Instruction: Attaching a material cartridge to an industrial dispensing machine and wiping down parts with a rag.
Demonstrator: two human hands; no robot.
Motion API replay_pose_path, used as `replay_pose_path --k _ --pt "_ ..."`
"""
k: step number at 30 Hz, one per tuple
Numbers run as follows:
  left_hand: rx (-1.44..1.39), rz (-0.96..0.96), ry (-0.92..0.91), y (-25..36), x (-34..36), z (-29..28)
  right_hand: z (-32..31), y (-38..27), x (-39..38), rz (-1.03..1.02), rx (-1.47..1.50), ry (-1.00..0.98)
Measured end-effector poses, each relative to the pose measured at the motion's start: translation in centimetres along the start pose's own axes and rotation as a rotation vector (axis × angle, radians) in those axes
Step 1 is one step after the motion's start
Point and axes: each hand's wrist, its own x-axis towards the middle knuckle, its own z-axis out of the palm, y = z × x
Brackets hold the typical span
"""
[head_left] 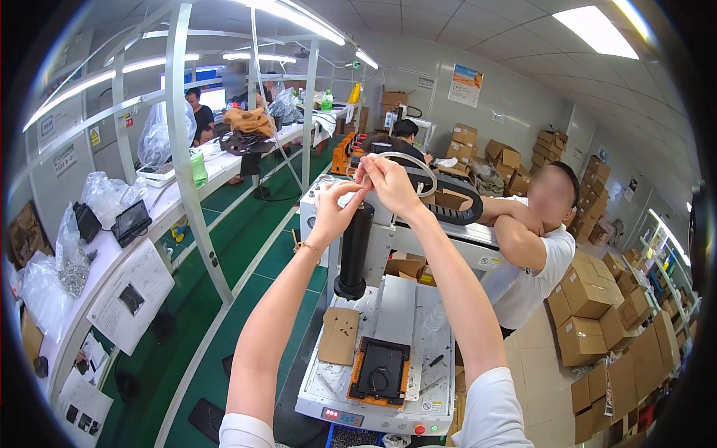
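Note:
Both my arms reach up to the top of a white bench machine with a black vertical cylinder point(357, 250). My left hand point(336, 215) and my right hand point(391, 184) meet just above that cylinder, their fingertips pinched close together. Whatever they grip is too small or hidden to name. A pale looped tube point(429, 173) curves beside my right hand. Below, on the machine's bed point(317, 388), an orange-edged fixture point(355, 373) holds a black rectangular part point(381, 371) with a thin dark wire on it. A piece of brown cardboard point(338, 336) bearing small dark bits lies beside the fixture.
A person in a white shirt point(539, 276) leans on the machine's beam at right, near a black cable chain point(463, 198). Cardboard boxes point(586, 287) are stacked further right. A long white workbench point(160, 201) with plastic bags runs along the left. A red button point(420, 429) sits on the machine's front.

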Motion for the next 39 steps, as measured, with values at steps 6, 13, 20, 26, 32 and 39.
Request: replay_pose_path --k 6,13,20,26,32,39 --pt "0.176 0.083 0.051 -0.5 -0.8 0.7 0.7 1.0 -0.9 0.007 -0.121 0.040" --pt "0.077 -0.058 0.074 -0.7 -1.7 1.4 1.2 -0.3 -0.9 -0.050 -0.148 -0.003" --pt "0.181 -0.535 0.034 1.3 -2.6 3.3 1.0 -2.3 -7.3 -0.021 -0.127 0.119" --pt "0.211 -0.431 0.175 -0.3 -2.9 3.9 0.6 -4.5 -20.8 0.071 -0.334 -0.015" --pt "0.013 -0.278 0.205 -1.3 -2.5 4.3 0.8 -4.0 -34.6 0.446 -0.185 0.084" --pt "0.057 -0.361 0.148 -0.2 -3.2 4.6 2.0 -6.3 -47.6 0.779 -0.105 0.304"
